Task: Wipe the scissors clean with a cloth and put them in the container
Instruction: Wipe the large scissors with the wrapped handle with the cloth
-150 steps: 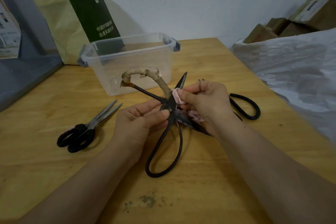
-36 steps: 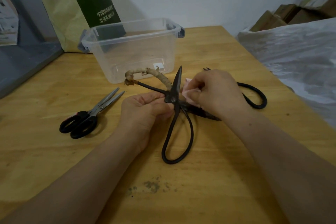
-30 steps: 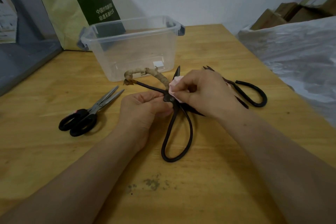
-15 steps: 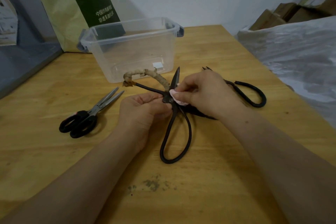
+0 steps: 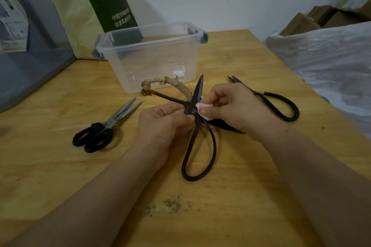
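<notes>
Large black iron scissors lie spread open over the wooden table, one handle loop wrapped in tan cloth strips, one blade pointing up. My left hand pinches them at the pivot. My right hand pinches a small pink-white cloth and presses it against the blade just right of the pivot. The second blade is hidden under my right hand. A clear plastic container with grey latches stands empty behind the scissors.
Steel scissors with black handles lie left of my hands. Another black iron pair lies to the right. A green and tan paper bag stands behind the container. White plastic sheeting borders the table's right edge.
My right hand has slid the cloth back and forth along the blade near the pivot. My left hand has kept its hold on the pivot. The scissors have barely shifted.
</notes>
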{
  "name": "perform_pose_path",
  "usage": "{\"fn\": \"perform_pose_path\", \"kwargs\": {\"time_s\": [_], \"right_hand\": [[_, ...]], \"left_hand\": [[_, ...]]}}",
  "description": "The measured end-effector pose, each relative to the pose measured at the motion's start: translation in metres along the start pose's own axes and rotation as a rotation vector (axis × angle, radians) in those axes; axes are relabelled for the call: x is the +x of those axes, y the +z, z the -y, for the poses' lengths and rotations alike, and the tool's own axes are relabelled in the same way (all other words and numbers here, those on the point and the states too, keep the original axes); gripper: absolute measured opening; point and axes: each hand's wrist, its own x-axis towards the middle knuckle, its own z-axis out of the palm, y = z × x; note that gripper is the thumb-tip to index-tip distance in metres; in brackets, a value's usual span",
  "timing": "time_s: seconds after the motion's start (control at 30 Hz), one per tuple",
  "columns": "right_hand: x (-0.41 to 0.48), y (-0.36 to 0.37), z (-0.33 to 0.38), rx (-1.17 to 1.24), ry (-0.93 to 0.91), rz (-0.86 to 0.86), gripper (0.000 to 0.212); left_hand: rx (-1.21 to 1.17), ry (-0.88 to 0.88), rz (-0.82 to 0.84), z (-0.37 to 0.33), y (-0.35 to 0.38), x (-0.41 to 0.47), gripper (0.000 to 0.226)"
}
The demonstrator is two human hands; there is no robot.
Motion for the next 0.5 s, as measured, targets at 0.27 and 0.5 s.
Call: {"fn": "perform_pose_path", "kwargs": {"time_s": [0.27, 0.5], "right_hand": [[0.0058, 0.0044, 0.0054, -0.098, 0.071, -0.143, 0.019], [-0.0002, 0.0011, 0.0027, 0.217, 0.082, -0.053, 0.023]], "left_hand": [[0.010, -0.003, 0.003, -0.0012, 0.0023, -0.0009, 0.025], [0.033, 0.026, 0.022, -0.0016, 0.0018, -0.0011, 0.027]]}}
